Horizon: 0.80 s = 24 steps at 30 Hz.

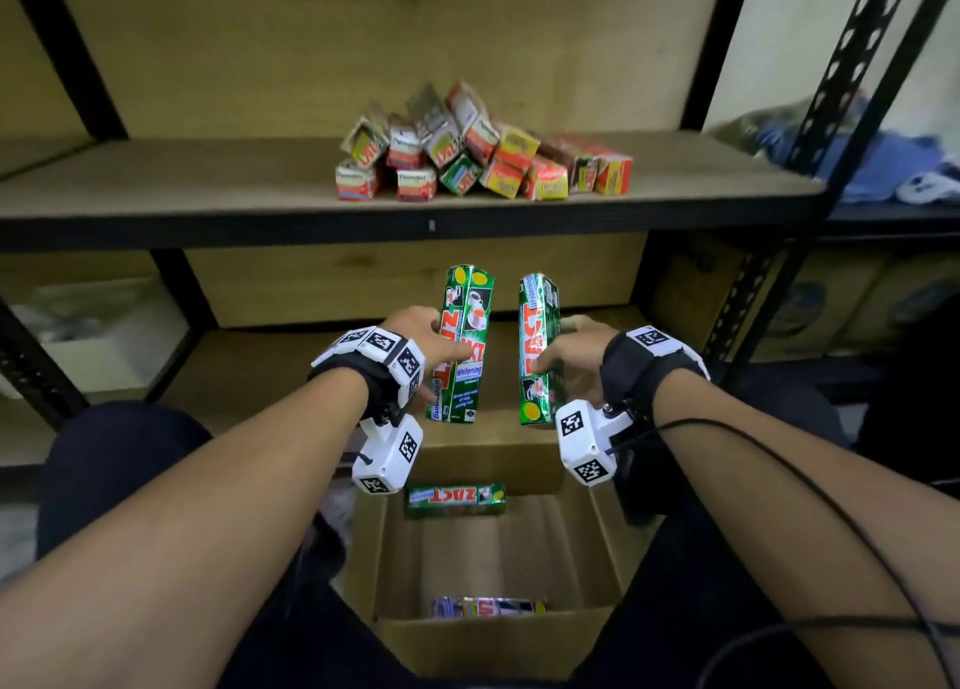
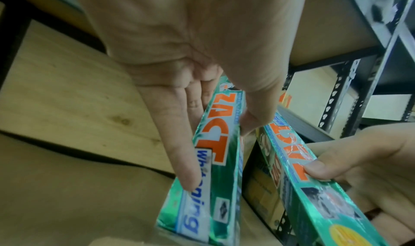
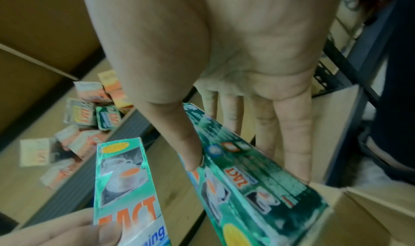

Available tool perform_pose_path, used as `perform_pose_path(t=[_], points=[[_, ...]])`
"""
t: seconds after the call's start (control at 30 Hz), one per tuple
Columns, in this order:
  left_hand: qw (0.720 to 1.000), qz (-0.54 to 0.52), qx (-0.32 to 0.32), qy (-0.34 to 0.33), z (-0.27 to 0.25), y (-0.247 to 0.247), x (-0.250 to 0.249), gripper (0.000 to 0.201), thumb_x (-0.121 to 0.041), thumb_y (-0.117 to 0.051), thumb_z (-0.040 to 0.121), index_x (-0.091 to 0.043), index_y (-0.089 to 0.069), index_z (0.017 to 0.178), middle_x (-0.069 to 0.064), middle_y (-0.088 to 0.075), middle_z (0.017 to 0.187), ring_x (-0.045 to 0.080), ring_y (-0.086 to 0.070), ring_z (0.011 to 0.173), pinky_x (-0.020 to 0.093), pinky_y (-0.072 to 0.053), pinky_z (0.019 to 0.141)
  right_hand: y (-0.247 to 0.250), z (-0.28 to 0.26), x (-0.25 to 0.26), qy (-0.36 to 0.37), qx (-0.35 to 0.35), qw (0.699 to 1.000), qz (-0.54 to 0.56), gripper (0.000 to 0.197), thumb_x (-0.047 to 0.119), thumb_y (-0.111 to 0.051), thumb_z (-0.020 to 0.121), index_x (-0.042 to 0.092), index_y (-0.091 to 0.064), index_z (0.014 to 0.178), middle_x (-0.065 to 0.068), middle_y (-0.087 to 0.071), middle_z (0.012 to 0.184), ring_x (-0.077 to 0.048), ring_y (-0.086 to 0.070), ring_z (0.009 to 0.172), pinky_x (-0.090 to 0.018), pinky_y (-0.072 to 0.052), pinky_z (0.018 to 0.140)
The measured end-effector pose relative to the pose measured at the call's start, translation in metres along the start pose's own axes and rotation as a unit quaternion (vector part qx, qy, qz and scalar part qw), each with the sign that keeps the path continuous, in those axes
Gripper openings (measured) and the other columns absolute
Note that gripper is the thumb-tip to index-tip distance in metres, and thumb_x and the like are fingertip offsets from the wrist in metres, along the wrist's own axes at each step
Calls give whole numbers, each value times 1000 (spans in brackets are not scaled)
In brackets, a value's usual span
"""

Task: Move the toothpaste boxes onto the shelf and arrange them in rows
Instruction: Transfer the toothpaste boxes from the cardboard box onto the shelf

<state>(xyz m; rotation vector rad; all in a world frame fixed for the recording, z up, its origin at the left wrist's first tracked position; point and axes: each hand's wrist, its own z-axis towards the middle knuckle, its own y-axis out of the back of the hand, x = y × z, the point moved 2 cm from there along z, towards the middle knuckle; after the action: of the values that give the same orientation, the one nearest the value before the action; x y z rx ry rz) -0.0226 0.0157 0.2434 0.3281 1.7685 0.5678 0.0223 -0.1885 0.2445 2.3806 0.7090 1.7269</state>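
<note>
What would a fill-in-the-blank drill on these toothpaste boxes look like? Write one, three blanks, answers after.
1. Each of the hands, left hand and right hand, holds one ____ ZACT box.
2. The pile of boxes sits on the ____ shelf.
3. One green box still lies in the open ____ carton below.

Answers: green; upper; cardboard

Black metal shelving frame with perforated uprights, carrying light wooden shelf boards. Plywood backing panel behind upper level. Pale wall at right. Blue crumpled cloth beyond right upright. White storage bin on lower left level. Lighting dim, overhead.
</note>
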Motion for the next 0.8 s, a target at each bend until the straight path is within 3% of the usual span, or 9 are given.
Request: perform_pose_path(t=[0.07, 0.17, 0.3, 0.37, 0.47, 0.53, 0.63, 0.73, 0.8], points=[[1000, 1, -21, -21, -7, 13, -18, 19, -22, -80, 78, -22, -65, 88, 3, -73, 93, 26, -73, 78, 48, -61, 57, 12, -6, 21, 11, -3, 1000, -5, 43, -18, -73, 68, 8, -59, 100, -26, -67, 106, -46, -68, 96, -69, -52, 79], [998, 1, -45, -42, -13, 30, -42, 21, -22, -80, 78, -19, -65, 91, 3, -73, 93, 26, -73, 78, 47, -61, 55, 32, -14, 53, 41, -9, 999, -34, 55, -11, -76, 68, 11, -57, 114, -24, -68, 107, -45, -70, 92, -68, -53, 77], [996, 6, -62, -63, -18, 50, -70, 23, -26, -79, 79, -16, -64, 93, 5, -73, 94, 26, -73, 80, 45, -61, 56, 54, -33, 97, 70, -18, 995, -62, 46, -5, -73, 77, 8, -56, 117, -18, -69, 108, -39, -70, 89, -44, -59, 64], [995, 21, -63, -70, -17, 59, -82, 25, -29, -80, 78, -16, -65, 94, 6, -73, 95, 27, -73, 78, 44, -61, 55, 62, -40, 117, 79, -31, 993, -81, 39, -1, -73, 80, 11, -57, 113, -14, -68, 109, -41, -68, 99, -43, -59, 69], [993, 40, -64, -88, -13, 71, -101, 34, -34, -80, 73, -16, -65, 97, 7, -72, 98, 28, -74, 75, 43, -60, 52, 72, -39, 145, 110, -43, 987, -110, 45, 7, -80, 69, 8, -64, 111, -17, -70, 113, -39, -67, 104, -57, -56, 84], [991, 49, -72, -100, -8, 80, -114, 36, -36, -80, 73, -15, -64, 98, 8, -71, 98, 28, -74, 72, 43, -60, 51, 78, -40, 162, 133, -48, 982, -129, 40, 7, -78, 73, 10, -66, 111, -13, -71, 111, -32, -68, 96, -50, -58, 83], [988, 49, -92, -112, 5, 94, -134, 40, -37, -79, 74, -12, -63, 101, 11, -70, 99, 28, -74, 71, 43, -60, 51, 84, -40, 185, 136, -57, 980, -135, 32, 6, -74, 80, 5, -67, 110, -11, -70, 105, -28, -69, 82, -38, -62, 68], [986, 57, -108, -116, 18, 110, -155, 34, -36, -76, 80, -11, -62, 99, 10, -71, 93, 26, -74, 68, 45, -61, 54, 89, -25, 205, 147, -68, 966, -202, 43, 23, -79, 70, 2, -71, 108, -13, -72, 110, -33, -68, 102, -49, -57, 89], [985, 59, -121, -112, 30, 121, -167, 27, -37, -74, 82, -15, -62, 94, 8, -72, 88, 26, -74, 66, 46, -62, 56, 92, -5, 218, 155, -68, 959, -228, 49, 29, -79, 64, 4, -74, 106, -11, -72, 111, -32, -66, 106, -52, -55, 92]])
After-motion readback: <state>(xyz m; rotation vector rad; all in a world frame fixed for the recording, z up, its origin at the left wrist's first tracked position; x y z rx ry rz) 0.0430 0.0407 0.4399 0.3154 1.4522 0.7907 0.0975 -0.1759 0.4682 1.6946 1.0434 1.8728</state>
